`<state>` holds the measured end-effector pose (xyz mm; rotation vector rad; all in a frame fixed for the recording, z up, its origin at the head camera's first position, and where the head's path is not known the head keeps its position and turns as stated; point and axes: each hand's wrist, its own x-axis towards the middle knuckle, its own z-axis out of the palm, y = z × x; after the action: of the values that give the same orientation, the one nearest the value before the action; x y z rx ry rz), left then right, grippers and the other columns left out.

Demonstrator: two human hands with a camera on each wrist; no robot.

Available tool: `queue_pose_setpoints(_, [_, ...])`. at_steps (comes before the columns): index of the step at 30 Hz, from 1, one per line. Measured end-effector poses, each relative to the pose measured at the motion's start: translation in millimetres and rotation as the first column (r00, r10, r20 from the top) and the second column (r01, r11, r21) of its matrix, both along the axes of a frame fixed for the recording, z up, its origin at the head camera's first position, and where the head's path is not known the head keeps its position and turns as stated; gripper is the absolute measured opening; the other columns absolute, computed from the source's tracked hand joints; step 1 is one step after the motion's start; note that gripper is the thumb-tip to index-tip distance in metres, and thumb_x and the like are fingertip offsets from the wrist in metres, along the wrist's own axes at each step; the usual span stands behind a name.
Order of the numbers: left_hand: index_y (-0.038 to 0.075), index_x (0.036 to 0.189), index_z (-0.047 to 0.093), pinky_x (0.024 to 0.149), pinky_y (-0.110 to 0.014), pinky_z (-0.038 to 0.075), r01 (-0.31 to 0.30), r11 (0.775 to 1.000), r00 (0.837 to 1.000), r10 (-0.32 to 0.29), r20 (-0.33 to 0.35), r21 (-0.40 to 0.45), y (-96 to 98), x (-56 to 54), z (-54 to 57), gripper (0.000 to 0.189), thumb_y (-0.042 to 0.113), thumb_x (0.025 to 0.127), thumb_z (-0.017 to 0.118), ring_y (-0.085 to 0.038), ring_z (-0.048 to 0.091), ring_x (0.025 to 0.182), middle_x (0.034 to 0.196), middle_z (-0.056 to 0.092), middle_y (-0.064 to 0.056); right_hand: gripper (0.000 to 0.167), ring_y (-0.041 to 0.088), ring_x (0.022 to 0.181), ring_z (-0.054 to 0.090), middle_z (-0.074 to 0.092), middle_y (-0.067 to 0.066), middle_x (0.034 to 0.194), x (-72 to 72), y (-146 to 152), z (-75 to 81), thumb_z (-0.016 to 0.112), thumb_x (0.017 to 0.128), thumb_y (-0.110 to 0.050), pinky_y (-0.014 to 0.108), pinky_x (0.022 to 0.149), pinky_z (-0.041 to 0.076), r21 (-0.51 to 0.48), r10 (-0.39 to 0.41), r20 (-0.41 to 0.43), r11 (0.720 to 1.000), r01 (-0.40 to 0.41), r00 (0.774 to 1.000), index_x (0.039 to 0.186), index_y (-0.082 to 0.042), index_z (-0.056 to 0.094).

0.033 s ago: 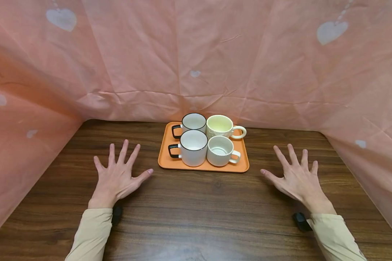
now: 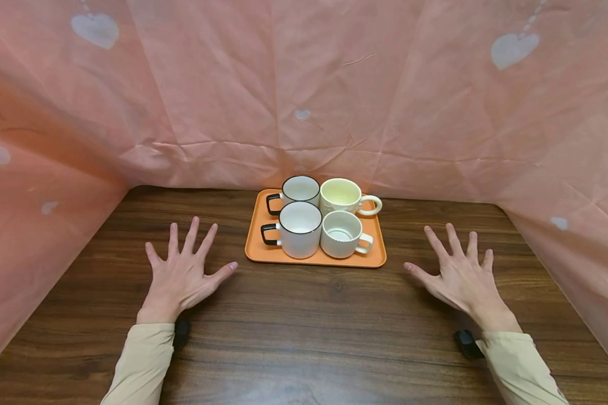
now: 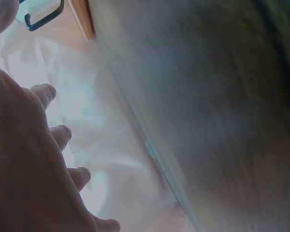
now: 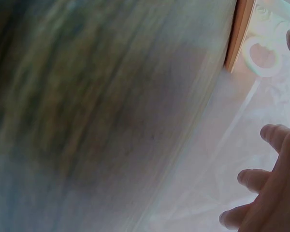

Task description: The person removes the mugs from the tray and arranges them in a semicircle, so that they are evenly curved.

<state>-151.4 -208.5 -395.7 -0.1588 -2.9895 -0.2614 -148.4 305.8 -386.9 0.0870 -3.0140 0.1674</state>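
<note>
An orange tray [image 2: 257, 252] sits at the middle of the far edge of a dark wood-patterned table [image 2: 309, 337], carrying four upright mugs in two rows. On the tray's left half stand a white front mug [image 2: 300, 239] and a similar back mug [image 2: 301, 190], both dark-rimmed, with black handles [image 2: 270, 226] pointing left. On its right half, a pale ribbed mug [image 2: 340, 239] stands in front of a cream mug [image 2: 340, 194], their handles pointing right. The mugs look ceramic: probably hard, smooth, fairly weighty and liable to chip if knocked together, so the outward handles seem the surest hold. The tray looks stiff and light, likely plastic, best taken by both short sides and kept level. The left hand [image 2: 182, 275] is over the table's left half, the right hand [image 2: 461, 278] over its right half. Both are wide open, fingers spread, holding nothing, each thumb pointing towards a near corner of the tray without touching it. Whether either palm touches the table is unclear.
</note>
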Motion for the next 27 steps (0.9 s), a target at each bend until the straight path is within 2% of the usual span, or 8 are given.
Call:
queue_pose_setpoints(7, [0.029,0.164,0.022,0.107,-0.089,0.001,0.007,1.000,1.000,-0.007,0.001,0.010,1.6,-1.3,0.3,0.096,0.084,0.089,0.043,-0.054,0.006,0.155,0.173,0.008,-0.011,0.095,0.070,0.144,0.013,0.016,0.027,0.168,0.8,0,-0.6,0.048,0.091,-0.079,0.088,0.102,0.015,-0.009,0.004,0.003,1.000,-0.004,1.000,0.165,-0.026,0.019])
queue_pose_setpoints(13, [0.029,0.165,0.020,0.107,-0.087,0.009,0.030,0.998,0.999,-0.033,0.035,0.062,3.8,-5.0,0.1,0.095,0.082,0.090,0.043,-0.053,0.007,0.155,0.173,0.007,-0.012,0.093,0.069,0.144,0.015,0.018,0.027,0.168,-0.5,-3,1.5,0.050,0.092,-0.077,0.086,0.103,0.018,-0.034,0.025,-0.002,0.999,-0.025,1.000,0.164,-0.025,0.022])
queue_pose_setpoints(21, [0.035,0.165,0.016,0.109,-0.081,0.020,0.082,0.984,0.993,-0.094,0.072,0.156,11.5,-16.6,0.2,0.093,0.082,0.090,0.045,-0.047,0.012,0.157,0.174,0.009,-0.009,0.090,0.063,0.148,0.017,0.020,0.025,0.168,-3.3,-13,4.4,0.052,0.093,-0.073,0.083,0.105,0.024,-0.094,0.063,0.008,0.994,-0.062,0.998,0.164,-0.025,0.024])
queue_pose_setpoints(27, [0.034,0.164,0.021,0.107,-0.081,0.026,0.105,0.972,0.988,-0.126,0.088,0.211,15.5,-25.8,-1.6,0.091,0.078,0.091,0.051,-0.047,0.020,0.155,0.173,0.013,-0.009,0.088,0.061,0.148,0.020,0.023,0.024,0.167,-7.2,-22,4.0,0.055,0.093,-0.072,0.082,0.105,0.028,-0.098,0.098,-0.002,0.990,-0.098,0.995,0.163,-0.024,0.029])
